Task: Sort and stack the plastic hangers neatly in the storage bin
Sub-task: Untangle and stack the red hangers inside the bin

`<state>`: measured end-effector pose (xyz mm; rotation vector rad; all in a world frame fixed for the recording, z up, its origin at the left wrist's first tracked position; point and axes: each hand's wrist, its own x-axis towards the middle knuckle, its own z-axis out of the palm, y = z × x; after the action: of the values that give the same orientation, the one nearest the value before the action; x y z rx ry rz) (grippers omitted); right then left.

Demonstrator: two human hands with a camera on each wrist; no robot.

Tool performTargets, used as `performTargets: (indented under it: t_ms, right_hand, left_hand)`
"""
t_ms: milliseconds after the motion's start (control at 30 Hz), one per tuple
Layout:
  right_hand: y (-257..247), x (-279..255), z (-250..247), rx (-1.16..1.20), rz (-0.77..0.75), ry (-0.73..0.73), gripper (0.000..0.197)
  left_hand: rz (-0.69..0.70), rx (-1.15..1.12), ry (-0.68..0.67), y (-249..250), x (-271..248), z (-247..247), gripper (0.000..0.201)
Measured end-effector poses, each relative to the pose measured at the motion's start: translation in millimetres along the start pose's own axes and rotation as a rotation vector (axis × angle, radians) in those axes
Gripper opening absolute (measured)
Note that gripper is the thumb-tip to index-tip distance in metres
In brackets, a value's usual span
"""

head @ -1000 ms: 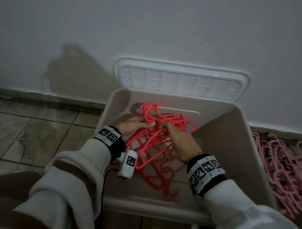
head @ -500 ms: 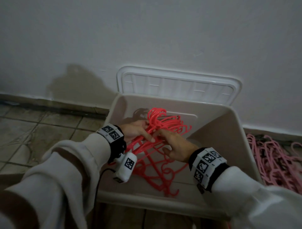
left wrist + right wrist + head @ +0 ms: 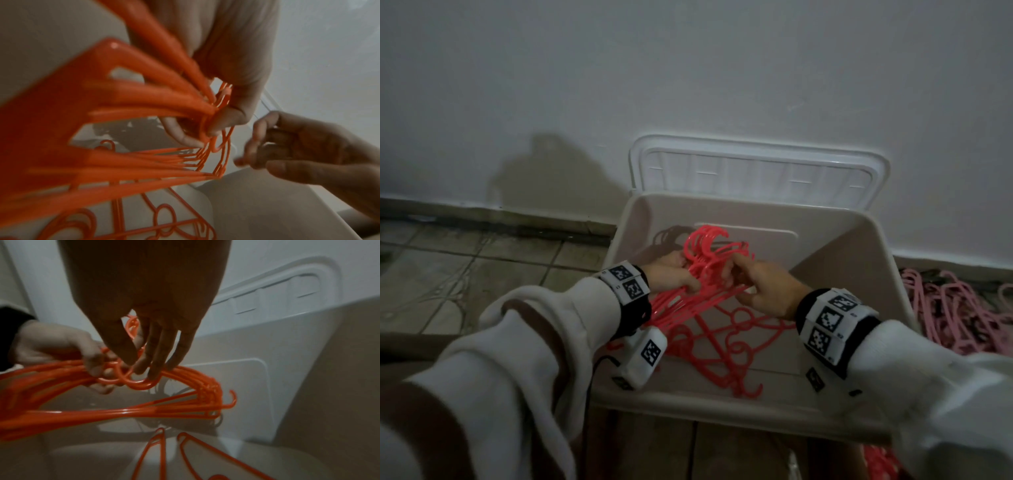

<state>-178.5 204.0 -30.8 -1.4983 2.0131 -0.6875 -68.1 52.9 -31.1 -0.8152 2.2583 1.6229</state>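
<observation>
A bundle of red plastic hangers (image 3: 709, 253) hangs over the beige storage bin (image 3: 842, 260), hooks pointing up and away from me. My left hand (image 3: 674, 279) pinches the bundle (image 3: 144, 104) at the necks between thumb and fingers (image 3: 207, 134). My right hand (image 3: 743, 274) is just to the right of it. Its nearly straight fingers (image 3: 152, 366) touch the top of the bundle (image 3: 185, 412) and nothing lies between thumb and fingers. A few loose red hangers (image 3: 726, 342) lie on the bin floor below.
The bin's white lid (image 3: 756, 168) leans against the wall behind the bin. A heap of pink hangers (image 3: 962, 308) lies on the tiled floor to the right. Bare tiles (image 3: 482, 274) are on the left.
The hooks have been drawn closer together and the bundle sits a little higher, nearer the bin's back wall. Both hands stayed at the necks. The head view tilted up.
</observation>
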Motion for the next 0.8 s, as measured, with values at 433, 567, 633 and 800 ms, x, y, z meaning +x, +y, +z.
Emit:
performTargets:
  t_ms: [433, 567, 633, 800]
  right_hand:
    - [92, 25, 38, -0.587, 0.466, -0.681, 0.056]
    - [100, 38, 64, -0.555, 0.428, -0.698, 0.072]
    - [103, 39, 78, -0.554, 0.407, -0.722, 0.07]
    - [107, 35, 103, -0.674, 0.376, -0.605, 0.044]
  left_hand:
    - [-0.218, -0.14, 0.1, -3, 13, -12, 0.023]
    - [-0.224, -0.248, 0.103, 0, 17, -9, 0.027]
    - [-0.226, -0.269, 0.087, 0, 19, -9, 0.026]
    - [-0.212, -0.278, 0.08, 3, 21, -12, 0.029]
